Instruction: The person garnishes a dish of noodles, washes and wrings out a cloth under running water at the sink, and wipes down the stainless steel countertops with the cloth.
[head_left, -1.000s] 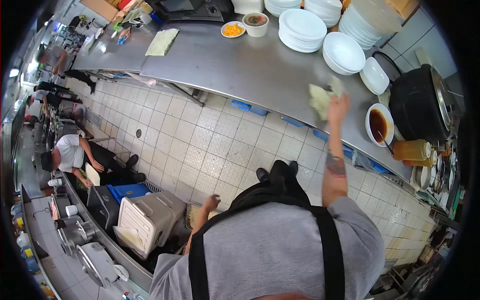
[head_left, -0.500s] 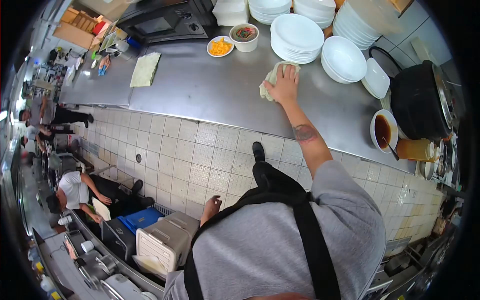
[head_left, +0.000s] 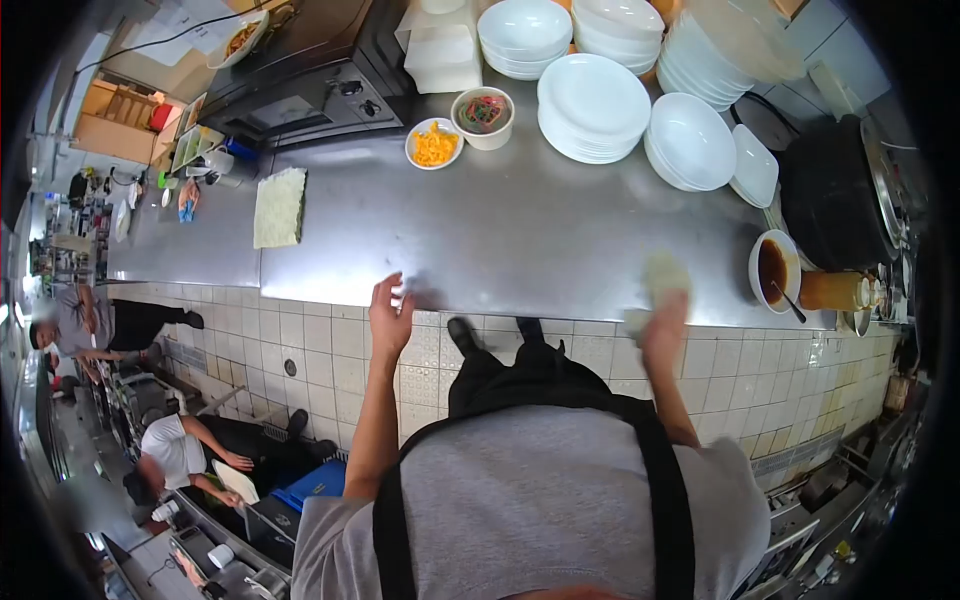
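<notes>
My right hand is at the front edge of the steel counter, gripping a pale cleaning cloth. Motion smears both hand and cloth, so the separate fingers do not show well. Over the counter's front edge, left of my body, my left hand is raised with its fingers apart and nothing in them. A second folded cloth lies flat on the counter to the left. Toward the back stand a small bowl of yellow pieces and a tub with red and green contents.
Stacked white plates and bowls line the back right. A bowl of brown sauce with a spoon stands beside a black pot. A microwave is back left. A seated person and another person are at left.
My right hand has swept the cloth from beside the plates toward me and right, to the counter's front edge. My left hand has risen to the edge. My body has shifted back.
</notes>
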